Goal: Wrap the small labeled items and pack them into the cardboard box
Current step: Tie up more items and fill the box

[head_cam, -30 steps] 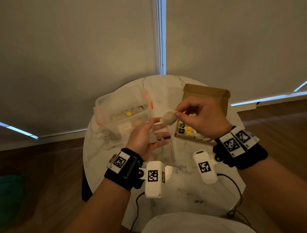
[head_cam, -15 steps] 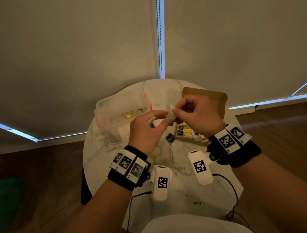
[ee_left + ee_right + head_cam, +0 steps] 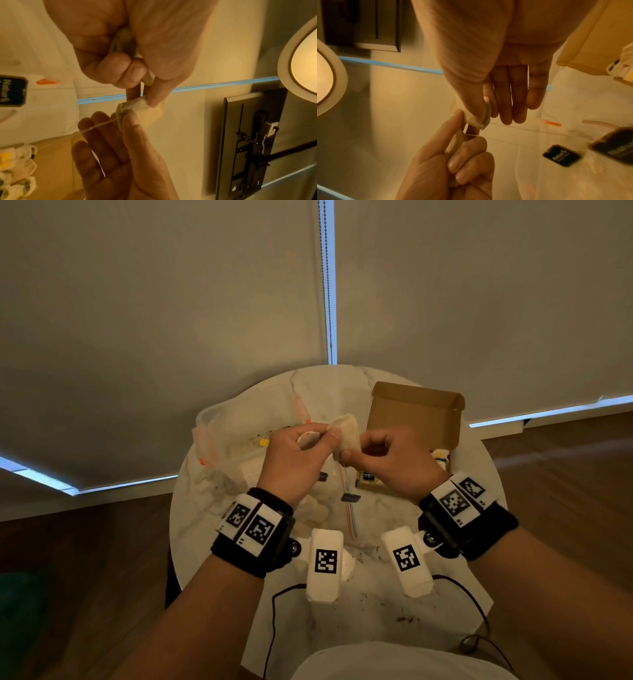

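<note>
Pouch [image 3: 346, 436] upright, long axis vertical; left hand [image 3: 294, 460] and right hand [image 3: 394, 462] fingers pinching it above cardboard box [image 3: 416, 412].

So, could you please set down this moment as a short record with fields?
Setting: round marble table
Left hand: pinches one end of a tea bag and holds a second small bag in its curled fingers
Right hand: pinches the other end of the tea bag
String: runs from the tea bag across the right hand's fingers
Cardboard box: open, behind the right hand, small wrapped items inside
Plastic tub: clear, behind the left hand
Dark labels: lying on the table below the hands
</note>
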Demonstrator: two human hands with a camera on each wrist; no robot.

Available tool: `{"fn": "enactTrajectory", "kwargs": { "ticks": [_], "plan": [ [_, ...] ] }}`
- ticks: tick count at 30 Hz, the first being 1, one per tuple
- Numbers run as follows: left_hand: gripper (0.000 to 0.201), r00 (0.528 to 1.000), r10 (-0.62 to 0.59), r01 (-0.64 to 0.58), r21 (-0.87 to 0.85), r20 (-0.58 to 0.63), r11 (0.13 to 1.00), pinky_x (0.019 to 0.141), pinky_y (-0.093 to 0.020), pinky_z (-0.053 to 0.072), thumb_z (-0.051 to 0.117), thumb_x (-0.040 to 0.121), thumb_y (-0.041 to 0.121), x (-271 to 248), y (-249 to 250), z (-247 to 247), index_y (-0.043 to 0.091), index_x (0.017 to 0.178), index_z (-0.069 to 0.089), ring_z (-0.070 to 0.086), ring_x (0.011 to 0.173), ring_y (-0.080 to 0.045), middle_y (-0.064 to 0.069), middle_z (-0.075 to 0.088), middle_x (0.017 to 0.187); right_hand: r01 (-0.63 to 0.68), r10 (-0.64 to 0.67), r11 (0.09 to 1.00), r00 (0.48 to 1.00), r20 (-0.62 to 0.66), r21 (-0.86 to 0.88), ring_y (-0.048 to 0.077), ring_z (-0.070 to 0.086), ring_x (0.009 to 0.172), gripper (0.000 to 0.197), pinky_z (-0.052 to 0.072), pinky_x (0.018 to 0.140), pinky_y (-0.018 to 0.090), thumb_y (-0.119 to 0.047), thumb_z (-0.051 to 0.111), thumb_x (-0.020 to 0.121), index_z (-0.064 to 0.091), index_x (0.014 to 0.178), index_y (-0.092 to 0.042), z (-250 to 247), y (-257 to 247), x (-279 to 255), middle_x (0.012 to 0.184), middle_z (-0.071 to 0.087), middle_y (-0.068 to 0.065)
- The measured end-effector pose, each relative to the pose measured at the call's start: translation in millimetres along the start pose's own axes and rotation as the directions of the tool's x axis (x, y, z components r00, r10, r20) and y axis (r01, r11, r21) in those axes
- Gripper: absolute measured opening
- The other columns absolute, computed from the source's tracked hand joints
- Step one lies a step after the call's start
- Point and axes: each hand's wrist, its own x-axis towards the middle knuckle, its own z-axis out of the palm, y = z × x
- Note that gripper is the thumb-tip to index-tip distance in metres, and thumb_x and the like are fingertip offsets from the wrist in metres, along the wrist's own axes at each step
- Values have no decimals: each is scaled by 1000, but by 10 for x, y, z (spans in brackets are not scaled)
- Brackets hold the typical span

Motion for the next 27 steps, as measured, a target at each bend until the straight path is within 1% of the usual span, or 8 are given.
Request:
{"fn": "enactTrajectory", "kwargs": {
  "ticks": [4, 8, 10, 14, 16, 17, 22, 27],
  "plan": [
    [8, 998, 63, -62, 84, -10, 995, 39, -16, 36, 71, 90, 16, 22, 15, -55, 17, 83, 75, 47, 43, -1, 16, 59, 52, -16, 18, 998, 999, -30, 66, 21, 71, 77, 13, 55, 69, 28, -16, 75, 83, 73, 88, -4, 37, 50, 1, 82, 75, 8],
    [7, 995, 98, -96, 118, -10, 988, 47, -13, 40, 72, 89, 15, 78, 37, -81, 15, 83, 76, 53, 49, 2, 17, 64, 57, -99, 80, 960, 993, 85, 261, 24, 72, 94, 22, 57, 86, 34, -9, 73, 84, 68, 105, -2, 99, 128, -10, 94, 75, 14],
    [9, 995, 104, -102, 112, -9, 989, 48, -8, 35, 70, 89, 11, 110, 49, -89, 10, 82, 74, 49, 44, 5, 20, 57, 48, -116, 91, 968, 988, 121, 221, 25, 72, 96, 24, 56, 91, 38, -6, 74, 83, 70, 105, 1, 130, 180, -30, 96, 75, 14],
    [10, 996, 83, -84, 82, 12, 993, 44, -6, 31, 68, 90, 7, 151, 71, -106, 6, 81, 73, 45, 39, 4, 19, 54, 45, -101, 75, 974, 988, 131, 201, 35, 70, 92, 10, 59, 84, 38, -1, 70, 85, 74, 92, 5, 181, 241, -91, 92, 74, 18],
    [12, 999, 53, -53, 52, 15, 997, 43, -7, 31, 68, 90, 7, 164, 75, -115, 9, 80, 73, 44, 39, 3, 17, 56, 48, -94, 66, 976, 988, 142, 198, 31, 71, 90, 10, 58, 83, 32, 0, 69, 86, 73, 93, 5, 181, 274, -120, 91, 75, 17],
    [12, 999, 39, -39, 40, 13, 998, 42, -8, 31, 68, 90, 7, 172, 77, -119, 9, 80, 73, 44, 38, 3, 16, 57, 49, -101, 70, 974, 986, 154, 205, 29, 72, 90, 10, 58, 83, 33, 0, 68, 86, 73, 93, 6, 181, 290, -135, 91, 75, 17],
    [12, 1000, 8, -8, 6, 12, 1000, 41, -8, 32, 67, 91, 6, 185, 84, -125, 8, 81, 73, 44, 38, 3, 8, 63, 56, -208, 150, 944, 961, 232, 254, 34, 71, 88, 11, 58, 81, 52, -1, 62, 91, 70, 93, 6, 167, 362, -211, 91, 73, 20],
    [10, 1000, -15, 15, 11, 7, 1000, 40, -10, 32, 67, 91, 7, 176, 91, -123, 7, 83, 73, 43, 37, 1, -5, 65, 68, -300, 221, 921, 928, 300, 250, 34, 72, 91, 17, 59, 80, 47, 6, 56, 92, 66, 105, 2, 131, 406, -284, 97, 73, 19]
  ]
}}
